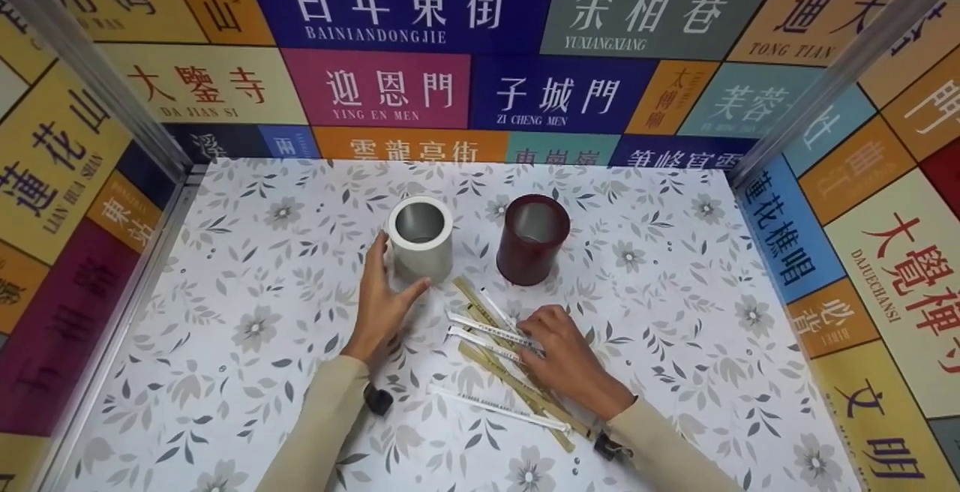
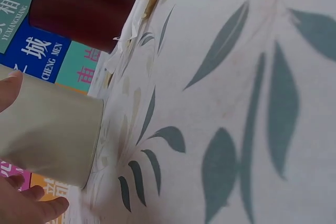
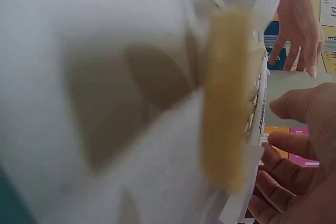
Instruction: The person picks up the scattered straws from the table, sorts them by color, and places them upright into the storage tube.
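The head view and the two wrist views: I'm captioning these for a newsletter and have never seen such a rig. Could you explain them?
There is no robot, just a person's bare hands. The widest picture comes from a head-worn camera looking forward and down; the two others come from cameras worn on each wrist.

On the white table with a leaf-and-flower pattern stand a pale, hollow cylindrical container with a white rim and a dark red, hollow cylindrical container. Before them lie slim white printed sticks and slim tan sticks.

The left hand is spread at the pale container; the right hand curls over the sticks. Whether either grips anything is unclear.
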`<state>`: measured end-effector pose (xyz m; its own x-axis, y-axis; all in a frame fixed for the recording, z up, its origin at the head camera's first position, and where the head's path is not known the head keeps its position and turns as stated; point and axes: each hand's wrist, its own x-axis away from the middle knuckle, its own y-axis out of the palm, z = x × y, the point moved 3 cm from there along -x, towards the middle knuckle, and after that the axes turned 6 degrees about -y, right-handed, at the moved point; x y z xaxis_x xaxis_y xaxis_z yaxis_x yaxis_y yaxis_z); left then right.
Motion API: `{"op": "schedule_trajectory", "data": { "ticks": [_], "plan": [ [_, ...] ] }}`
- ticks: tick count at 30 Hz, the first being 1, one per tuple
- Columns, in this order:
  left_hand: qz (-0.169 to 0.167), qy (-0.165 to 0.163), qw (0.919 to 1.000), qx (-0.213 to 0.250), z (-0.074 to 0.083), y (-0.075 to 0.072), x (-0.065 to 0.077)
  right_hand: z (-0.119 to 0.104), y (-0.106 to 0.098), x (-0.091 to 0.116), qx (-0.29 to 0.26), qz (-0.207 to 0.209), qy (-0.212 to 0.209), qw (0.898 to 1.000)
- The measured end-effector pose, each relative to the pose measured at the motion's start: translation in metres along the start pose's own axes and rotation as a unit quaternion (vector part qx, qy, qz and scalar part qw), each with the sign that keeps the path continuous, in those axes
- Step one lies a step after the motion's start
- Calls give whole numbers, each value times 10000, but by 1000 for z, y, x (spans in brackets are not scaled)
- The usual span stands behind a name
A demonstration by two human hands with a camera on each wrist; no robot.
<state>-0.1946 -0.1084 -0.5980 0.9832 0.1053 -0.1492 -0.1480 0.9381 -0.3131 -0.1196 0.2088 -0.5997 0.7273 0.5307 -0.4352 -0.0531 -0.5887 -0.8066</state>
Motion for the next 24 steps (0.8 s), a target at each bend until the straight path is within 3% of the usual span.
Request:
{"op": "schedule_trajectory", "data": {
  "ticks": [11, 18, 24],
  "plan": [
    [-83, -151, 9994, 297, -5, 7, -9, -1, 0, -10, 483, -731, 167, 9960],
    [6, -288, 9986, 436, -4, 10, -14, 0, -4, -14, 601, -647, 96, 9960],
    [110, -255, 9985, 465, -3, 9, -17, -4, -17, -23, 324, -322, 52, 9989]
  ]
}}
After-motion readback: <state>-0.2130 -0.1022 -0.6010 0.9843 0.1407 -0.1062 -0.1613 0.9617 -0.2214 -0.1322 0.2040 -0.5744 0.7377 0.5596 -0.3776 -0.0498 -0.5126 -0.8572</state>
